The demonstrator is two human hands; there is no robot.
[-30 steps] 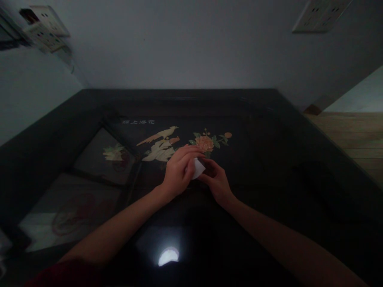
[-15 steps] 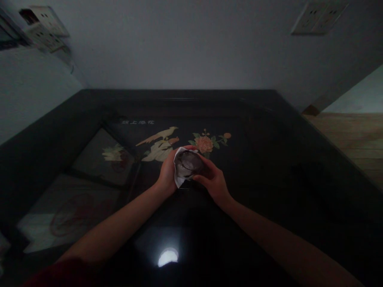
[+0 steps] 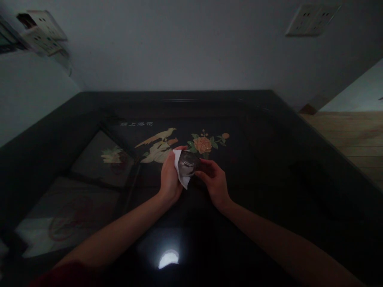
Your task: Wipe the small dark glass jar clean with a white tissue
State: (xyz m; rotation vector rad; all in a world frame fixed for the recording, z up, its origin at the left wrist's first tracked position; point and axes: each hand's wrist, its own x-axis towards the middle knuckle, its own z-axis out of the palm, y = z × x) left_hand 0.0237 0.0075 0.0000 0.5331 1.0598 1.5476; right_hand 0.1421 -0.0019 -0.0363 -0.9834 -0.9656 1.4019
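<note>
Over the dark glossy table (image 3: pixel 254 191), a small see-through glass cup (image 3: pixel 188 163) is held between my two hands, tipped on its side. My left hand (image 3: pixel 170 173) is wrapped round its left part with a white paper tissue (image 3: pixel 183 179) between palm and cup. At the right end of the cup, the thumb and fingers of my right hand (image 3: pixel 214 179) pinch it. The left fingertips are mostly hidden behind the tissue and cup.
The tabletop carries a picture of a bird (image 3: pixel 158 137) and a flower (image 3: pixel 202 144). A wall with sockets (image 3: pixel 312 20) rises behind the far edge. A dark flat object (image 3: pixel 326 191) lies at the right. Wooden floor (image 3: pixel 359 139) shows beyond.
The cup has turned, so its round opening no longer faces me and its side shows. The tissue has shifted along with my left hand; my right hand still grips the cup.
</note>
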